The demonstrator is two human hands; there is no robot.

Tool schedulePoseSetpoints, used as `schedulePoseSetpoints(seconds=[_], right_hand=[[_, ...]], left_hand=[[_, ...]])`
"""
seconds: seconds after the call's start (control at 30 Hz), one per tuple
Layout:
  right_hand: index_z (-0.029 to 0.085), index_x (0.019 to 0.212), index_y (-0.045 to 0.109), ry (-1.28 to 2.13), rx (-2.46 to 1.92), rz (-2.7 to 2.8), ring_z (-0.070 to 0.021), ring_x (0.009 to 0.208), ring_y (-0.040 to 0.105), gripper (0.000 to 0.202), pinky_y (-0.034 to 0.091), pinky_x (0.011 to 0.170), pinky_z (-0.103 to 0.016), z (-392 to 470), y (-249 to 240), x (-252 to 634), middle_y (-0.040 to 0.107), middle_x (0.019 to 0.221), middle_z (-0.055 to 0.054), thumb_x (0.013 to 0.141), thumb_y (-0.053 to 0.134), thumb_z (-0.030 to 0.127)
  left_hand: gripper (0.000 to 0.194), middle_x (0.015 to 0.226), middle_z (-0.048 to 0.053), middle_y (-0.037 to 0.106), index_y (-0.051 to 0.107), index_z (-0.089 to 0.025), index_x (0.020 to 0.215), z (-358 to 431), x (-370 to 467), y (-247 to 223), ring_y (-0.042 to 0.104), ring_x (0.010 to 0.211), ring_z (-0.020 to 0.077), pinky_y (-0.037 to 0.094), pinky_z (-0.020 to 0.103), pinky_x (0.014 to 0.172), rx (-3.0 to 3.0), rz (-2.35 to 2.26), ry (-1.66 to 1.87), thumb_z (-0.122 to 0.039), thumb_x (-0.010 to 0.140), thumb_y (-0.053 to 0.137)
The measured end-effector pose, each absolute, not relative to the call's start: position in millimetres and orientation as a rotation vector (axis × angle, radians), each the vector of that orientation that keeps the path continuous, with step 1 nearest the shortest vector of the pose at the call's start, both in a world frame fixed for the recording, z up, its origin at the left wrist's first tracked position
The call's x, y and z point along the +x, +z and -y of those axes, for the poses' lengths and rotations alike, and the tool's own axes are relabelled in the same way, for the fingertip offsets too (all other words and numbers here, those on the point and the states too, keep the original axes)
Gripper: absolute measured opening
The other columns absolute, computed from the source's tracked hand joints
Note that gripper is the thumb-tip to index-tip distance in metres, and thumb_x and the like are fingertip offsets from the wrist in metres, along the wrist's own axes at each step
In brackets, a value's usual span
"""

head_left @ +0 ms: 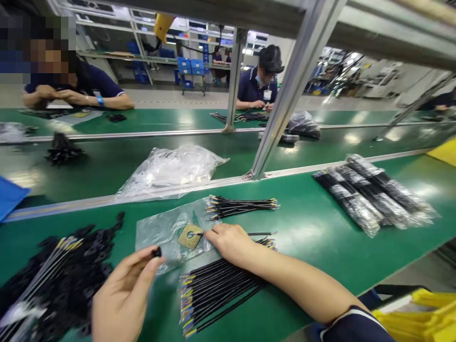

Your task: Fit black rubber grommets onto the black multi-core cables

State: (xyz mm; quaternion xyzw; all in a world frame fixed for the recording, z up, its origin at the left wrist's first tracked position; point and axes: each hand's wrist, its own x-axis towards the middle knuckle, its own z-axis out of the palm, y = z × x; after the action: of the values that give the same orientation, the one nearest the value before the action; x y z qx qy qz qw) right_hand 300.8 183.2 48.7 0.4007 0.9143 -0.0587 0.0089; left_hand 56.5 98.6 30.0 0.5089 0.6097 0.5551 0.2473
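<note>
Between thumb and forefinger, my left hand [124, 289] pinches a small black plastic part [156, 252]. My right hand [230, 242] grips a black cable [261, 233], whose stripped end lies on a tan square sponge [190, 236] with a hole in it. Under the sponge is a clear plastic bag [156, 232] spread flat. Just below my right forearm, a row of black cables [217, 289] with blue and yellow wire ends lies side by side. A smaller bundle of cables [242, 207] rests beyond my right hand.
Left of my left hand is a heap of black plastic parts [81, 270] with grey cables [46, 273] on top. Wrapped cable bundles [374, 194] lie at the right. A metal post [285, 95] rises behind the bench, near a clear bag [174, 166]. Two people sit opposite.
</note>
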Motion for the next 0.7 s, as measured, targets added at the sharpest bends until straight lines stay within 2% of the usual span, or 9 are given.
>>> schedulePoseSetpoints(seconds=[0.17, 0.27, 0.37, 0.47, 0.57, 0.7], right_hand=[[0.018, 0.122, 0.065, -0.278, 1.250, -2.850, -0.0222, 0.095, 0.069, 0.027, 0.054, 0.072, -0.027, -187, 47, 304, 0.068, 0.107, -0.010, 0.101, 0.051, 0.008], [0.020, 0.131, 0.064, -0.309, 1.273, -2.864, -0.0197, 0.095, 0.069, 0.034, 0.054, 0.076, -0.025, -186, 44, 307, 0.069, 0.107, -0.009, 0.102, 0.051, 0.009], [0.023, 0.136, 0.063, -0.440, 1.325, -3.046, -0.0158, 0.088, 0.070, 0.035, 0.055, 0.079, -0.024, -180, 43, 309, 0.070, 0.105, -0.007, 0.106, 0.047, 0.015], [0.022, 0.131, 0.067, -0.716, 1.286, -3.299, -0.0149, 0.086, 0.071, 0.033, 0.057, 0.079, -0.025, -171, 48, 310, 0.071, 0.102, -0.006, 0.109, 0.042, 0.021], [0.021, 0.129, 0.068, -0.930, 1.199, -3.406, -0.0152, 0.086, 0.072, 0.033, 0.059, 0.078, -0.025, -164, 56, 308, 0.072, 0.100, -0.007, 0.109, 0.042, 0.022], [0.020, 0.128, 0.069, -1.043, 1.147, -3.423, -0.0160, 0.091, 0.073, 0.032, 0.061, 0.083, -0.027, -160, 63, 307, 0.074, 0.105, -0.008, 0.108, 0.045, 0.019]], left_hand=[[0.041, 0.094, 0.009, 0.082, 0.075, -0.018, 0.102, -109, 70, 25, 0.081, 0.082, 0.0259, 0.069, 0.034, 0.073, 1.149, -1.671, 1.474, -0.054, 0.082, 0.080], [0.046, 0.097, 0.010, 0.082, 0.075, -0.019, 0.101, -110, 71, 22, 0.081, 0.084, 0.0264, 0.068, 0.035, 0.075, 1.059, -1.631, 1.462, -0.058, 0.077, 0.083], [0.048, 0.097, 0.008, 0.082, 0.076, -0.019, 0.100, -109, 71, 23, 0.081, 0.085, 0.0246, 0.067, 0.033, 0.076, 0.926, -1.554, 1.466, -0.057, 0.073, 0.087], [0.050, 0.091, 0.006, 0.082, 0.078, -0.020, 0.096, -110, 72, 26, 0.080, 0.082, 0.0213, 0.066, 0.028, 0.074, 0.789, -1.459, 1.469, -0.057, 0.065, 0.093], [0.049, 0.084, 0.004, 0.080, 0.080, -0.020, 0.090, -110, 75, 30, 0.078, 0.075, 0.0178, 0.064, 0.024, 0.070, 0.684, -1.372, 1.463, -0.054, 0.059, 0.096], [0.046, 0.082, 0.003, 0.079, 0.081, -0.021, 0.085, -109, 78, 35, 0.077, 0.069, 0.0160, 0.064, 0.024, 0.069, 0.629, -1.300, 1.451, -0.052, 0.056, 0.099]])
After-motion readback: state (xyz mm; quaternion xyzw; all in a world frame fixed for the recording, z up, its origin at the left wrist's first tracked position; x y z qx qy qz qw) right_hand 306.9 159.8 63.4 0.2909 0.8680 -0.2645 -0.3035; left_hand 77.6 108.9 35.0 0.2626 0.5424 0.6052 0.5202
